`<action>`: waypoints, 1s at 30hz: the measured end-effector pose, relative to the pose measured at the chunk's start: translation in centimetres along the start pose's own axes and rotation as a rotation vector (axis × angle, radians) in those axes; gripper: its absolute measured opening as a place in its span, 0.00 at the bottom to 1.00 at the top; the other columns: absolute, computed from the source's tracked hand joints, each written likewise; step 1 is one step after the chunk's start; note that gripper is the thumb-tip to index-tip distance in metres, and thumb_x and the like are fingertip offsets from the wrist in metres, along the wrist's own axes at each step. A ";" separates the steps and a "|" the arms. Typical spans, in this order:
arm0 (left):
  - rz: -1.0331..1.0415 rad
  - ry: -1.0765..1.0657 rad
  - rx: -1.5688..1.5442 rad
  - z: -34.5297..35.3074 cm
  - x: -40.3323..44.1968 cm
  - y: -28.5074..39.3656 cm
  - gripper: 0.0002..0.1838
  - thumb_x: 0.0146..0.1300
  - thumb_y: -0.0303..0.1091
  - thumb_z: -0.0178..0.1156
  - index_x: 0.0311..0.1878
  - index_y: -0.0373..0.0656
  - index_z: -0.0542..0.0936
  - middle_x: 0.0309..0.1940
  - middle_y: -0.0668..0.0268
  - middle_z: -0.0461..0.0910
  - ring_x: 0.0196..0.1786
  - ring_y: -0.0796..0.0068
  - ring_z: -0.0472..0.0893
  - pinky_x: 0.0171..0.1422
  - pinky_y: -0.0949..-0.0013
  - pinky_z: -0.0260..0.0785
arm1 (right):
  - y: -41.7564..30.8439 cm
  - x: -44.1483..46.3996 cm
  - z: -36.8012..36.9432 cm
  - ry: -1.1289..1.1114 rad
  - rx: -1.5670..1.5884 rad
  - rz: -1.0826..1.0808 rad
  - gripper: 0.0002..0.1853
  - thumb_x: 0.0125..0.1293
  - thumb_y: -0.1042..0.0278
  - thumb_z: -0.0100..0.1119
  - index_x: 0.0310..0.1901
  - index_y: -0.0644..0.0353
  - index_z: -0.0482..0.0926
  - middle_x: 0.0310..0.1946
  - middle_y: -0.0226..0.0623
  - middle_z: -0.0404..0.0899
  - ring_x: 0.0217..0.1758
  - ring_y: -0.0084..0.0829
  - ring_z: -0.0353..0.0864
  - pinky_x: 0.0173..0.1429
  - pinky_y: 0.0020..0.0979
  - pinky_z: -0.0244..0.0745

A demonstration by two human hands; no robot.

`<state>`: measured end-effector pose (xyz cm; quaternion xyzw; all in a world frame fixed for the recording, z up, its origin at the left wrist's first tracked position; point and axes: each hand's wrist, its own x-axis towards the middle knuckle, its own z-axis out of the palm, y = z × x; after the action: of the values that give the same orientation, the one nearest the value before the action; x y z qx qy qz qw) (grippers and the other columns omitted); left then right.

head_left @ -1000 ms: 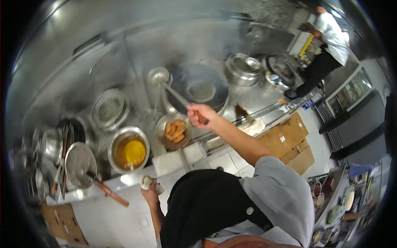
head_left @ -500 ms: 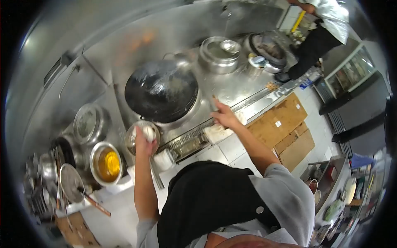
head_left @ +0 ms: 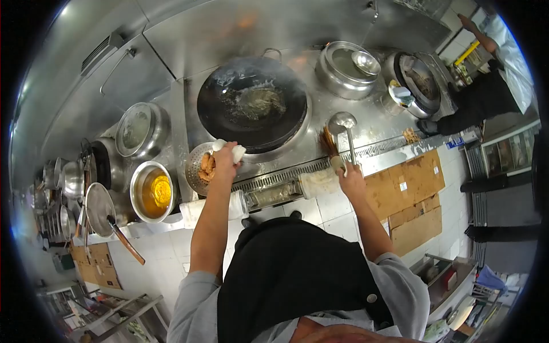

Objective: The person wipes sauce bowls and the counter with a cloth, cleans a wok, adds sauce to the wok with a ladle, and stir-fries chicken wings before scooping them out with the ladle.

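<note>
My left hand (head_left: 225,161) is closed on a folded white cloth (head_left: 237,152), close to the near left rim of a black wok (head_left: 214,108). A little shiny liquid lies in the wok's bottom. Beneath that hand, partly hidden, is a perforated strainer (head_left: 194,164) with brown fried-looking pieces (head_left: 206,166) in it. At the counter's front edge, my right hand (head_left: 352,182) is closed round the handle of a metal ladle (head_left: 343,120), whose bowl lies over the counter. A bristle brush (head_left: 329,143) leans beside the ladle; whether my fingers touch it I cannot tell.
A pot of yellow oil (head_left: 137,191) stands left, near a lidded pot (head_left: 134,131) and a pan with a wooden handle (head_left: 127,243). A large pot (head_left: 343,86) is behind the ladle. Another person (head_left: 486,86) stands far right. Cardboard (head_left: 406,183) covers some floor.
The left hand has moved with the cloth up to the wok's near rim. My right hand, earlier with fingers extended over the counter, has moved right and closed on the ladle. The view has shifted.
</note>
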<state>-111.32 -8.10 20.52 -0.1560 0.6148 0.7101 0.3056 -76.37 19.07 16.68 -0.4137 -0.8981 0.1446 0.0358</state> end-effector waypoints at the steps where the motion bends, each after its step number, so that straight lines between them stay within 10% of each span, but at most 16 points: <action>1: -0.007 -0.011 0.040 0.0 -0.1 -0.1 0.09 0.66 0.40 0.67 0.44 0.50 0.79 0.30 0.67 0.83 0.23 0.71 0.79 0.20 0.71 0.63 | -2.0 1.9 0.3 -0.068 -0.053 0.018 0.34 0.71 0.55 0.61 0.76 0.53 0.66 0.58 0.64 0.77 0.52 0.59 0.85 0.57 0.53 0.81; 6: -0.141 -0.133 0.130 -1.7 0.1 0.8 0.21 0.69 0.61 0.64 0.48 0.54 0.80 0.31 0.69 0.84 0.24 0.71 0.79 0.21 0.70 0.63 | -2.3 8.2 5.1 -0.277 -0.130 0.120 0.34 0.67 0.55 0.63 0.73 0.54 0.69 0.55 0.62 0.81 0.60 0.61 0.82 0.63 0.53 0.79; 11: -0.164 -0.096 -0.151 -2.3 1.5 2.2 0.19 0.67 0.54 0.68 0.50 0.53 0.80 0.37 0.67 0.84 0.29 0.69 0.82 0.24 0.67 0.67 | -5.9 1.0 1.2 0.035 0.045 -0.088 0.40 0.62 0.56 0.65 0.76 0.53 0.66 0.45 0.65 0.83 0.54 0.63 0.83 0.58 0.55 0.80; 13: -0.104 -0.136 -0.106 -2.5 4.0 0.9 0.17 0.66 0.48 0.70 0.51 0.50 0.80 0.38 0.65 0.84 0.32 0.68 0.83 0.26 0.65 0.70 | 5.3 1.9 11.1 0.068 -0.011 -0.450 0.36 0.62 0.58 0.67 0.73 0.54 0.72 0.36 0.54 0.86 0.41 0.53 0.88 0.46 0.48 0.84; 16: 0.001 -0.076 -0.065 -2.5 2.6 1.1 0.12 0.60 0.29 0.65 0.46 0.39 0.79 0.36 0.61 0.83 0.37 0.64 0.85 0.39 0.58 0.77 | -6.5 2.2 -1.6 -0.275 0.532 0.443 0.30 0.63 0.62 0.69 0.68 0.56 0.77 0.30 0.41 0.85 0.31 0.36 0.86 0.36 0.34 0.82; 17: -0.008 -0.073 -0.080 -2.6 1.6 1.4 0.12 0.60 0.29 0.65 0.46 0.39 0.79 0.36 0.61 0.83 0.37 0.64 0.85 0.39 0.58 0.77 | -10.1 2.3 -5.6 -0.193 0.649 0.371 0.27 0.62 0.62 0.73 0.63 0.57 0.80 0.29 0.34 0.84 0.29 0.24 0.83 0.34 0.27 0.79; 21: 0.075 -0.123 -0.133 -2.3 0.8 2.0 0.10 0.61 0.28 0.65 0.44 0.36 0.80 0.36 0.60 0.83 0.37 0.66 0.84 0.40 0.61 0.77 | -19.5 9.3 -8.6 0.123 0.385 -0.566 0.23 0.59 0.60 0.76 0.54 0.58 0.86 0.32 0.38 0.87 0.32 0.29 0.86 0.36 0.32 0.81; 23: 0.071 -0.159 -0.167 -2.6 1.1 1.3 0.10 0.62 0.29 0.66 0.44 0.35 0.80 0.36 0.61 0.83 0.36 0.66 0.84 0.39 0.61 0.76 | -25.6 14.9 -6.4 -0.368 0.042 -0.594 0.24 0.59 0.53 0.75 0.52 0.60 0.87 0.32 0.41 0.88 0.30 0.33 0.86 0.36 0.38 0.82; 24: 0.070 -0.136 -0.182 -2.6 1.2 1.2 0.10 0.62 0.29 0.66 0.44 0.35 0.80 0.36 0.61 0.83 0.36 0.66 0.84 0.39 0.61 0.76 | -31.1 16.8 -6.3 -0.732 -0.040 -0.276 0.26 0.59 0.51 0.73 0.52 0.61 0.87 0.31 0.45 0.87 0.26 0.38 0.87 0.34 0.41 0.82; 28: 0.089 -0.080 -0.112 -2.8 2.8 -0.5 0.10 0.63 0.30 0.66 0.44 0.36 0.80 0.36 0.62 0.83 0.36 0.67 0.84 0.40 0.61 0.76 | -38.9 26.4 2.5 -0.514 -0.076 -0.269 0.18 0.60 0.56 0.69 0.43 0.62 0.87 0.33 0.52 0.87 0.31 0.44 0.89 0.38 0.42 0.83; 30: 0.118 -0.065 -0.075 -2.8 2.7 -1.5 0.11 0.64 0.32 0.66 0.45 0.37 0.80 0.36 0.63 0.82 0.36 0.68 0.84 0.40 0.62 0.77 | -37.9 25.7 7.5 0.101 0.387 -0.559 0.18 0.62 0.54 0.66 0.41 0.62 0.86 0.37 0.56 0.87 0.41 0.54 0.89 0.48 0.49 0.82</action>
<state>-112.92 -10.10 17.19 -0.1076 0.5857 0.7540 0.2771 -122.34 13.34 19.10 -0.1440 -0.9297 0.2764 0.1965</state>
